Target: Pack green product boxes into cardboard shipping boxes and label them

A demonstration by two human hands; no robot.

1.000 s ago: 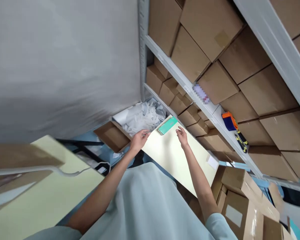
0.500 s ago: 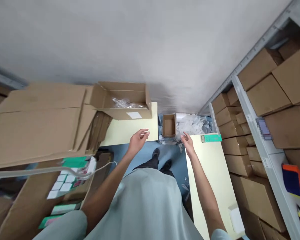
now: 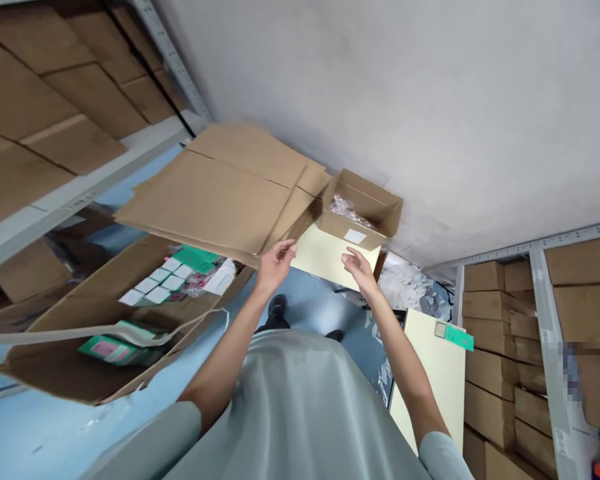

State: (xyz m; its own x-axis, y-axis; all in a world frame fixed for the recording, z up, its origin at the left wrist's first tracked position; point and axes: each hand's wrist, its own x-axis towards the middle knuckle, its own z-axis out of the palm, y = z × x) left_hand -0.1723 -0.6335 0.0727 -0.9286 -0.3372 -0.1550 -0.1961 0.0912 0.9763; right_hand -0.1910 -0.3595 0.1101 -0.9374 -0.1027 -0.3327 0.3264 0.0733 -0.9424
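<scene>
My left hand [image 3: 276, 265] hovers in front of the stacked flat cardboard [image 3: 220, 190], fingers loosely curled and apart, with nothing seen in them. Over the front edge of the pale yellow table [image 3: 323, 257], my right hand [image 3: 360, 269] is held with its fingers bent and parted, also without an object. Behind the hands an open cardboard box [image 3: 353, 235] with a white label stands on that table, clear plastic packaging [image 3: 347, 208] inside it. A green box [image 3: 460, 337] lies on the second pale table [image 3: 430, 373] to the right.
On the left a large open carton [image 3: 45, 357] holds white and green small boxes [image 3: 167, 280], and a white strap [image 3: 80, 333] crosses it. Shelves of brown boxes [image 3: 487, 333] stand at right and left. White scraps [image 3: 407, 287] are heaped by the wall.
My view has turned left, so the cardboard, labelled box and carton sit farther right and the left shelf shows. Both hands stay apart without objects; the right one is nearer the left.
</scene>
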